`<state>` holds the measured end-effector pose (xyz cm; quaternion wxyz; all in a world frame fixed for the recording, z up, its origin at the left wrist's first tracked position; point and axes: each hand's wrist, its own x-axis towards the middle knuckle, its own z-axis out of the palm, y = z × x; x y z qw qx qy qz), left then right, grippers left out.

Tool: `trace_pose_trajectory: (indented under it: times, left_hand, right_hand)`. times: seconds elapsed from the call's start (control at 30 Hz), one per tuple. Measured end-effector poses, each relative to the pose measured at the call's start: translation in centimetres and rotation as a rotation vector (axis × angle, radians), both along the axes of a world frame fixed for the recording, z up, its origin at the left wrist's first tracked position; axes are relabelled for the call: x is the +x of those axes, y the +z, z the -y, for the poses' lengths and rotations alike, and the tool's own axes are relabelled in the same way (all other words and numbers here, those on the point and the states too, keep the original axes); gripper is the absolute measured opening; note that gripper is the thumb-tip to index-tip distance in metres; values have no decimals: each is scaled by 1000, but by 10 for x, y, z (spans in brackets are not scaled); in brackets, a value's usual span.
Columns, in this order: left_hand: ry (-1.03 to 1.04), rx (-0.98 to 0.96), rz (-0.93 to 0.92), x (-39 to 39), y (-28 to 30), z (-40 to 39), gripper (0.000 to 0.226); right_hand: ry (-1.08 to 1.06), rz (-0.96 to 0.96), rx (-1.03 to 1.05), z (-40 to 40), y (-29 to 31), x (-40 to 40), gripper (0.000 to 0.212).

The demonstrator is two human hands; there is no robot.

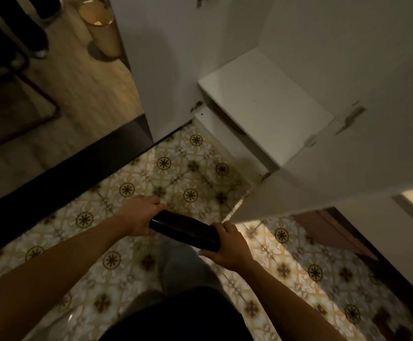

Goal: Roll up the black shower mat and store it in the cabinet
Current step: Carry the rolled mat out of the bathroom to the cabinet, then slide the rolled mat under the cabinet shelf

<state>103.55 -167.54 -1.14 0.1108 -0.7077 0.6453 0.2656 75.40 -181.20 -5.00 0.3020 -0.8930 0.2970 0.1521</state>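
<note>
1. Patterned floor tiles (175, 178) in cream and gold lie under us in a dim bathroom.
2. Our left hand (140, 216) and right hand (228, 244) each wrap one end of the black shower mat (184, 230), a tight roll held above the floor.
3. Just ahead, the white cabinet (262, 112) stands open, its shelf bare.
4. We judge rolling done; storing remains.
5. No writing is readable.

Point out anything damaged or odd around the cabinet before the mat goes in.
The white cabinet door on the right has chipped, peeling patches on its face near the edge, and the left panel shows a small chip by the shelf corner. The rolled black mat itself looks tidy, held by left hand and right hand.
</note>
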Motion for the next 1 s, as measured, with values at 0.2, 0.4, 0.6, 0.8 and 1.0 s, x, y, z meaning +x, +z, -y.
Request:
trace_pose_trajectory:
  times: [0.2,0.4,0.6,0.8,1.0]
  left_hand:
    - [23,14,-59,92,11,67,67]
    - [-72,28,-58,169,-6,150,68]
    - [-264,87,-15,225,-50,251,87]
    - [-439,74,14,268,-149,337,80]
    - [-521,-11,45,288,-302,393,76]
  right_hand:
    - [-13,3,-38,67,15,90,86]
    - [-94,-34,-42,131,10,154,90]
    - [-399,-35,32,171,-20,211,83]
    - [-574,-61,63,206,-106,247,88]
    - [-586,-58,52,265,-248,263,86]
